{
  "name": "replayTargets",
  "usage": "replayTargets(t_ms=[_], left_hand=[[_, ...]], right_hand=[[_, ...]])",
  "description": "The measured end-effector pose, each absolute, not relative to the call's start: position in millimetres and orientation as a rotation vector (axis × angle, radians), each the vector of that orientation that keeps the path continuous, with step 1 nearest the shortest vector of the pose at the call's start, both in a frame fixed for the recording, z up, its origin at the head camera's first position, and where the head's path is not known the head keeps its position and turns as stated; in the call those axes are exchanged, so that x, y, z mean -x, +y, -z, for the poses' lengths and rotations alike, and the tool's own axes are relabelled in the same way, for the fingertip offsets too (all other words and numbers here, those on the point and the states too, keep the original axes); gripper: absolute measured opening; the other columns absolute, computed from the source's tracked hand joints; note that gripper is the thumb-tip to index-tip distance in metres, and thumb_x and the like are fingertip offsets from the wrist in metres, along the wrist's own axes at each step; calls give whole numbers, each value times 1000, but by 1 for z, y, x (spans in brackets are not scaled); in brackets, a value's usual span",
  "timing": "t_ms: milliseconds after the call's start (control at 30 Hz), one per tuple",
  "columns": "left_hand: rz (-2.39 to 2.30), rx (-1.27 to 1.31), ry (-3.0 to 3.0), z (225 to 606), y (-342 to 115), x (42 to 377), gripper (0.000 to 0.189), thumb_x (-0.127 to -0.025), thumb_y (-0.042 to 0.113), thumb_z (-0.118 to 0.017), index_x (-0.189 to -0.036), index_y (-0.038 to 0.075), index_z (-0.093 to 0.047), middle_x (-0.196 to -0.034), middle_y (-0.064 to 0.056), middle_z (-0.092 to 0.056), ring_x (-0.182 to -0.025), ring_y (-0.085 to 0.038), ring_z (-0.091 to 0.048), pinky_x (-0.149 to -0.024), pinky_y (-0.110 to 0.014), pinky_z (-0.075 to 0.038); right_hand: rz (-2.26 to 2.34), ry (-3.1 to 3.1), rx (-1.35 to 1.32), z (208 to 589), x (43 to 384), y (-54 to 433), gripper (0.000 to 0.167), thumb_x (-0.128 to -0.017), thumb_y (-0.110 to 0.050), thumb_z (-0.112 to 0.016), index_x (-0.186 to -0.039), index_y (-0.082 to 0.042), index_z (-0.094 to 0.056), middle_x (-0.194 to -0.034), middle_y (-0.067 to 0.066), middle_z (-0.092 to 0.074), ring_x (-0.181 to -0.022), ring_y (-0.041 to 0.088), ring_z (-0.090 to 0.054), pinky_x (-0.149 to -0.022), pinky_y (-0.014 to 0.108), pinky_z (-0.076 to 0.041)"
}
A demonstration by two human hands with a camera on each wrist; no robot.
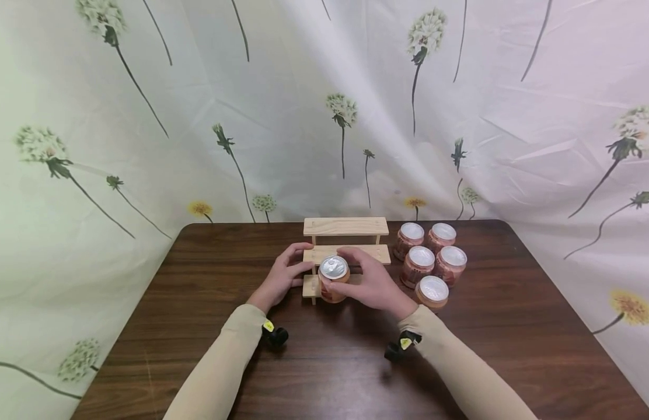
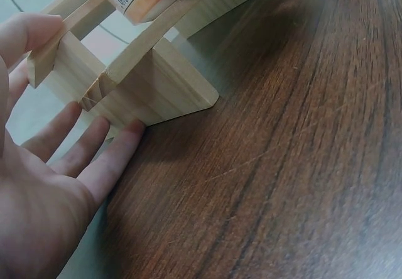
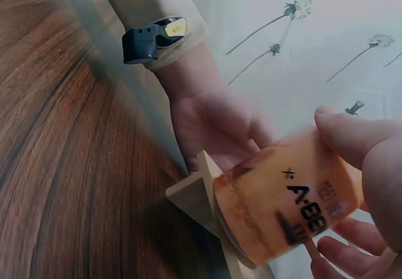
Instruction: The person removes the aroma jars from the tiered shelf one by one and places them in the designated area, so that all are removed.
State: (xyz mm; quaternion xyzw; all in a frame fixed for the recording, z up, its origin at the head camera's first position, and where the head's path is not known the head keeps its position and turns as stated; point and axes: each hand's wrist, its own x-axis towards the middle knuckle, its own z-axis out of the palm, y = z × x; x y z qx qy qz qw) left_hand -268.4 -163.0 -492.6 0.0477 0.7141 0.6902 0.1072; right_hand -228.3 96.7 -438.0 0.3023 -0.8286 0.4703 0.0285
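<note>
A small three-step wooden rack (image 1: 346,226) stands toward the back of the table. My right hand (image 1: 376,283) holds an orange-labelled can (image 1: 334,268) with a silver lid, thumb on one side and fingers on the other. The can's base is right at the lowest step, near its left end; in the right wrist view the can (image 3: 282,197) overlaps the step's edge. My left hand (image 1: 281,275) is at the rack's left side. In the left wrist view its extended fingertips (image 2: 130,131) touch the side panel, and its thumb lies against a higher step's end.
To the rack's right stands a group of several similar cans (image 1: 421,258) with pale lids, the nearest one (image 1: 432,290) close to my right wrist. The dark wooden table (image 1: 324,373) ends at a flower-printed cloth (image 1: 293,116) behind.
</note>
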Motion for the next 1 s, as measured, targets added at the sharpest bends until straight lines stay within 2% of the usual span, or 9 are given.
replayTargets(t_ms=[367, 567, 767, 1000], left_hand=[[-2025, -131, 2104, 493, -163, 269, 49, -101, 25, -73, -146, 22, -55, -156, -12, -42, -132, -33, -53, -89, -43, -60], [-2015, -126, 2108, 494, -164, 268, 50, -100, 25, -74, -146, 22, -55, -154, -13, -43, -132, -34, -53, -89, -44, -60], [-2017, -113, 2100, 493, -164, 264, 49, -101, 25, -73, -145, 23, -55, -155, -13, -43, -133, -34, -53, -92, -46, -59], [-2024, -130, 2104, 493, -164, 267, 47, -100, 26, -75, -143, 26, -57, -154, -11, -45, -133, -34, -53, -90, -47, -60]], right_hand=[[-1572, -2533, -885, 439, 226, 84, 59, -86, -27, -90, -136, -14, -62, -124, 0, -68, -117, 17, -66, -100, 42, -54], [-1567, -2569, -836, 440, 227, 80, 57, -88, -32, -88, -136, -14, -63, -121, -2, -70, -114, 17, -66, -98, 44, -53], [-1594, -2538, -817, 440, 224, 78, 50, -87, -30, -89, -129, -15, -67, -116, -2, -71, -108, 17, -67, -95, 41, -54], [-1625, -2509, -792, 440, 223, 78, 48, -86, -27, -90, -127, -16, -68, -116, -3, -71, -109, 15, -67, -97, 41, -54]])
